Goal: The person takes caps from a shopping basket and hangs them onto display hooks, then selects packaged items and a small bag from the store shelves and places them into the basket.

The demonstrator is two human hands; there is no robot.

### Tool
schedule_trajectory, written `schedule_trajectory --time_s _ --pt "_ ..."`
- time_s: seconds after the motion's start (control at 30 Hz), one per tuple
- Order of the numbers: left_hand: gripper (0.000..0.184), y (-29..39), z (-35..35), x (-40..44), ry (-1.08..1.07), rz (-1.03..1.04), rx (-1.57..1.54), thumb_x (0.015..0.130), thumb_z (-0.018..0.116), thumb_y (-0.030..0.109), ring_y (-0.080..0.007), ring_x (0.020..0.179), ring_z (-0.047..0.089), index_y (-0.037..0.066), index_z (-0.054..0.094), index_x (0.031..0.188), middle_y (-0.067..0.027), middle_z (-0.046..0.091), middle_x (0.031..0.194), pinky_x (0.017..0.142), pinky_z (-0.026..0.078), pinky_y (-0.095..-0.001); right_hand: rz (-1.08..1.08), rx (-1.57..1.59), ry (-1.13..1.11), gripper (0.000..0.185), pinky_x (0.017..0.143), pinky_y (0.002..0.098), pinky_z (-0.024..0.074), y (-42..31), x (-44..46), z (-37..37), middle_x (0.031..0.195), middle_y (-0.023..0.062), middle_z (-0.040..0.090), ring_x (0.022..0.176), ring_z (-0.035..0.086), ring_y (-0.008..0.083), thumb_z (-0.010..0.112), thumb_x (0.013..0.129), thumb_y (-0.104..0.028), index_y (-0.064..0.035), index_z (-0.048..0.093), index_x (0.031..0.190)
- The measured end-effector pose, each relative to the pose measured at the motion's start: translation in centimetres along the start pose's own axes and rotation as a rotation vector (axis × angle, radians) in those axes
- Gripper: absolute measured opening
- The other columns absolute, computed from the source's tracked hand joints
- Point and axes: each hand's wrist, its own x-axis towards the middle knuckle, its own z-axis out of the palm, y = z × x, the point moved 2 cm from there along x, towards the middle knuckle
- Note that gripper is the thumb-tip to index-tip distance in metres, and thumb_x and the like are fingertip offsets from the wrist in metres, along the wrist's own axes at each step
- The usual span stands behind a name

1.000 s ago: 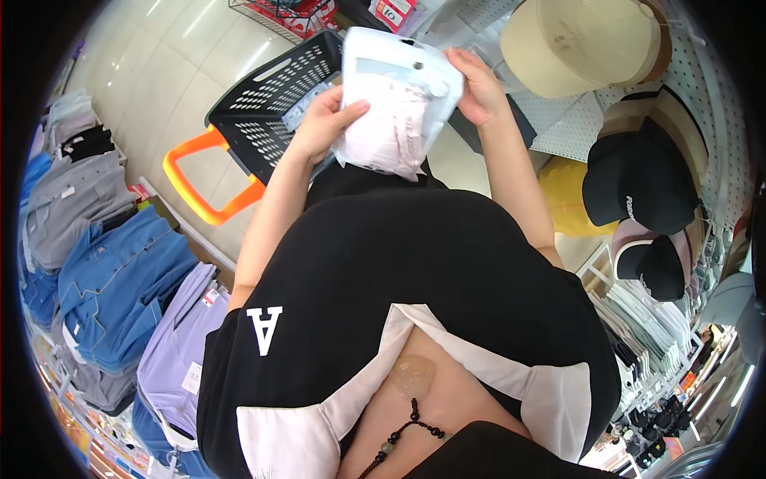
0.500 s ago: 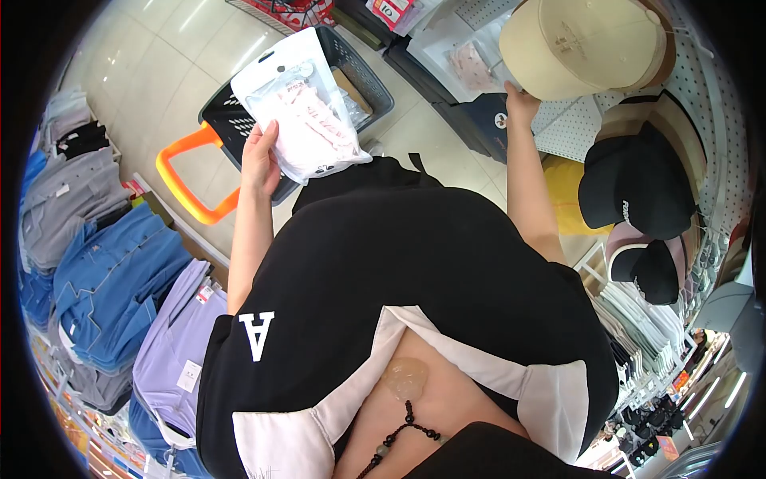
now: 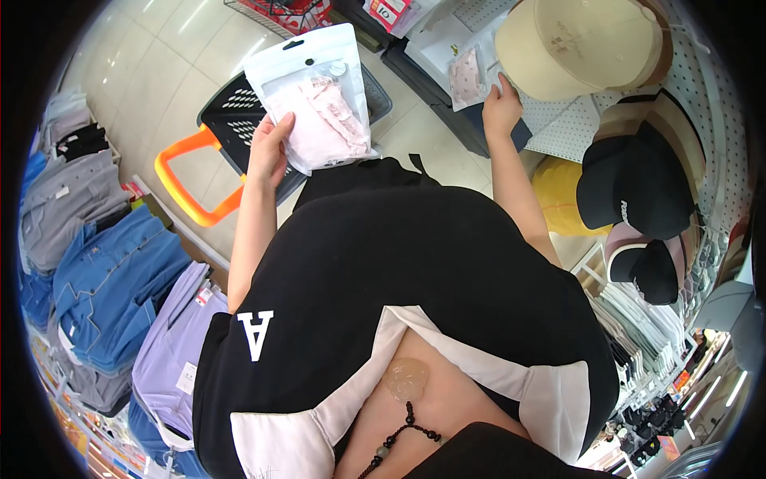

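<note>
My left hand grips the lower left edge of a clear-and-white zip package with folded pale pink fabric inside. The package is held up over the black shopping basket and hides much of it. On the right, my right hand has its fingers closed at the edge of a smaller clear packet with pink contents, beside the shelf. A beige cap hangs just right of that hand.
An orange basket handle stands at the left. Black caps hang at the right on a perforated white panel. Blue shirts and a lilac garment fill the left side. A red price sign is at the top.
My right hand has let go of the large package and moved right to the shelf, where it now holds a smaller packet. The large package has shifted left in my left hand.
</note>
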Motion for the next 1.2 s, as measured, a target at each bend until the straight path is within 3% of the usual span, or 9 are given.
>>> schedule_trajectory --time_s 0.23,0.4,0.63,0.73,0.8,0.9,0.97,1.1,1.2 --pt "0.037 -0.1 0.7 0.7 -0.065 -0.005 0.112 0.083 0.060 0.013 -0.0146 0.095 0.058 0.000 0.048 0.116 -0.0095 0.060 0.107 0.085 0.045 -0.0279 0.136 -0.038 -0.009 0.025 0.073 0.0427 0.0458 0.0 0.5 0.4 0.086 0.0172 0.061 0.085 0.057 0.0349 0.068 0.069 -0.018 -0.0051 0.060 0.089" --pt "0.036 -0.1 1.8 0.8 -0.146 0.008 0.169 0.083 0.061 0.013 -0.0139 0.093 0.058 0.001 0.049 0.115 -0.0082 0.060 0.106 0.084 0.045 -0.0284 0.238 -0.071 -0.297 0.027 0.078 0.0431 0.0424 0.5 1.6 1.0 0.087 0.0141 0.058 0.090 0.051 0.0362 0.070 0.066 -0.027 -0.0052 0.056 0.072" --pt "0.026 -0.6 1.5 1.3 -0.234 0.031 0.387 0.081 0.064 0.014 -0.0094 0.085 0.056 0.001 0.059 0.103 -0.0041 0.062 0.097 0.078 0.044 -0.0256 0.039 -0.259 -0.140 0.017 0.077 0.0445 0.0402 -5.2 -0.2 -3.1 0.096 0.0138 0.056 0.093 0.050 0.0359 0.066 0.070 -0.017 -0.0055 0.054 0.072" --pt "0.025 -0.4 1.4 1.1 -0.299 -0.026 0.467 0.080 0.065 0.015 -0.0094 0.084 0.056 0.001 0.061 0.101 -0.0026 0.062 0.094 0.078 0.044 -0.0255 0.010 0.243 -0.236 0.014 0.070 0.0364 0.0416 -6.5 -1.6 -3.9 0.086 0.0132 0.056 0.082 0.053 0.0266 0.064 0.073 -0.013 -0.0051 0.053 0.073" --pt "0.026 -0.3 1.7 1.0 -0.339 -0.066 0.483 0.080 0.065 0.016 -0.0099 0.084 0.056 0.001 0.061 0.101 -0.0019 0.062 0.092 0.079 0.043 -0.0258 0.272 0.737 -0.535 0.016 0.063 0.0253 0.0387 -8.2 -1.7 -4.5 0.073 0.0005 0.053 0.070 0.049 0.0120 0.060 0.081 -0.011 -0.0046 0.049 0.072" --pt "0.031 -0.1 3.0 0.8 -0.447 -0.145 0.474 0.078 0.066 0.018 -0.0129 0.098 0.053 0.000 0.060 0.103 -0.0066 0.057 0.108 0.087 0.040 -0.0284 0.346 1.161 -0.717 0.017 0.063 0.0215 0.0371 -10.6 0.1 -6.3 0.072 -0.0028 0.052 0.070 0.046 0.0043 0.058 0.085 -0.014 -0.0061 0.049 0.073" --pt "0.033 -0.1 3.7 1.3 -0.444 -0.061 0.470 0.077 0.066 0.019 -0.0161 0.114 0.043 -0.001 0.061 0.104 -0.0103 0.043 0.129 0.096 0.034 -0.0310 0.418 1.278 -0.806 0.013 0.064 0.0206 0.0401 -11.5 1.2 -6.8 0.073 -0.0017 0.053 0.069 0.049 0.0048 0.058 0.086 -0.013 -0.0079 0.049 0.077" --pt "0.032 1.3 4.6 2.3 -0.466 0.096 0.571 0.076 0.068 0.019 -0.0180 0.123 0.033 -0.001 0.062 0.101 -0.0104 0.033 0.136 0.100 0.028 -0.0327 0.566 1.722 -1.029 0.008 0.064 0.0230 0.0445 -14.1 2.1 -6.8 0.078 0.0001 0.057 0.071 0.053 0.0065 0.056 0.086 -0.012 -0.0075 0.051 0.082" --pt "0.030 2.4 5.6 2.1 -0.478 0.082 0.573 0.077 0.068 0.019 -0.0153 0.103 0.050 -0.002 0.063 0.097 -0.0083 0.053 0.113 0.088 0.039 -0.0304 0.576 1.836 -1.069 0.008 0.066 0.0237 0.0461 -15.0 2.2 -6.2 0.080 0.0010 0.058 0.074 0.056 0.0083 0.055 0.088 -0.014 -0.0072 0.051 0.085"
